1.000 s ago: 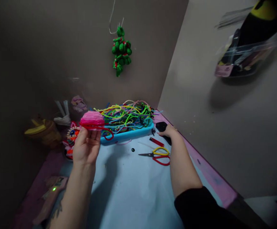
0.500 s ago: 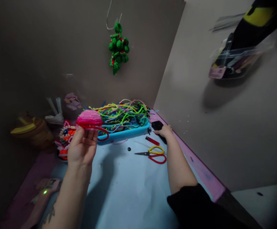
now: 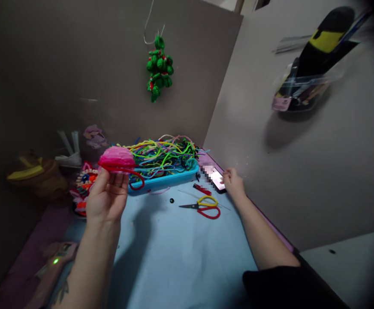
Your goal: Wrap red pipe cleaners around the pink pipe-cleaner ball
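Observation:
A pink pipe-cleaner piece [image 3: 119, 156], fuzzy and domed with a red strand along its lower edge, is held up in my left hand [image 3: 108, 197]. A red loop [image 3: 137, 180] hangs from its right side. My left fingers close on it from below. At the right, a phone [image 3: 217, 177] lies on the table with its screen lit and partly pixelated. My right hand [image 3: 234, 184] is at its right edge, fingers bent and slightly apart, not gripping it. Left of the phone lie scissors [image 3: 203, 206] with yellow and red handles and a small red item [image 3: 202, 189].
A blue tray [image 3: 164, 182] full of colourful pipe cleaners stands at the back. Finished fuzzy pieces [image 3: 83, 182] sit left of it. A pink glue gun [image 3: 55, 262] with a green light lies at lower left. A green ornament [image 3: 159, 68] and a clear holder [image 3: 298, 96] hang on the walls.
My right hand has let go of the phone and shifted right. The phone's dark face has given way to a lit screen. My left hand still holds the pink piece; the view has turned slightly.

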Available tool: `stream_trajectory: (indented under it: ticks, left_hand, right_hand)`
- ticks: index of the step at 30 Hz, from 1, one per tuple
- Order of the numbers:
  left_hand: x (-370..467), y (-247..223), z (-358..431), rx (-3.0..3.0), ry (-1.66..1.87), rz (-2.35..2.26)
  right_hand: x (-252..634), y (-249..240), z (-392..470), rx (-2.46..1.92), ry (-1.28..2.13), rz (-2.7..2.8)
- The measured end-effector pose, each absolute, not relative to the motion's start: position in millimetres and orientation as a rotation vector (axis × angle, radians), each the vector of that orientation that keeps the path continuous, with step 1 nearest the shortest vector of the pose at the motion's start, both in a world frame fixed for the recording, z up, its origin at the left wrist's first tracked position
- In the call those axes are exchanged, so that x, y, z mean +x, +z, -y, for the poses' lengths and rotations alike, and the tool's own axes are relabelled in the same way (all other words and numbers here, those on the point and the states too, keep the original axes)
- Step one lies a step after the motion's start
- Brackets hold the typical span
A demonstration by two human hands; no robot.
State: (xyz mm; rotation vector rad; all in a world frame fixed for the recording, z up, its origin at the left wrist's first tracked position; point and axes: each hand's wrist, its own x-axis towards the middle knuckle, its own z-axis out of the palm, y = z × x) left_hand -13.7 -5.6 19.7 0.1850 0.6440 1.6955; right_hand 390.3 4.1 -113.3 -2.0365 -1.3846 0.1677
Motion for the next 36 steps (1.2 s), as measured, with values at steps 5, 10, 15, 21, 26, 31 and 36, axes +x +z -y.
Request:
stream_trajectory:
  ticks: [5,10,15,21,26,31,36]
  left_hand:
    - [-12.4,20.1,6.0,0.175,1.693,-0.687]
    - [-2.0,8.4,5.6,0.304,1.653,-0.716]
    - [17.4,-6.9,8.8,0.571,1.704,-0.776]
    - [32.0,-20.4,16.2,0.811,1.722,-0.843]
    - [37.7,-30.1,16.3,0.823,1.711,-0.861]
    - [41.2,-29.9,17.3,0.815,1.711,-0.877]
    - [42.1,-20.1,19.9,0.743,1.662,-0.826]
  right_hand:
    - [374.7,-120.3,-10.0,-1.897,0.172,1.515]
    - [311.1,-90.2,-18.0,-1.588,0.147,1.684]
    - [211.4,-22.4,1.3,-1.080,0.271,1.716]
    - [146.0,8.4,18.1,-1.095,0.214,1.804]
    - [145.7,0.4,18.1,-1.181,0.156,1.806]
    - [146.7,-0.9,16.5,-1.220,0.076,1.827]
    - [146.1,-1.8,14.4,-1.164,0.027,1.911]
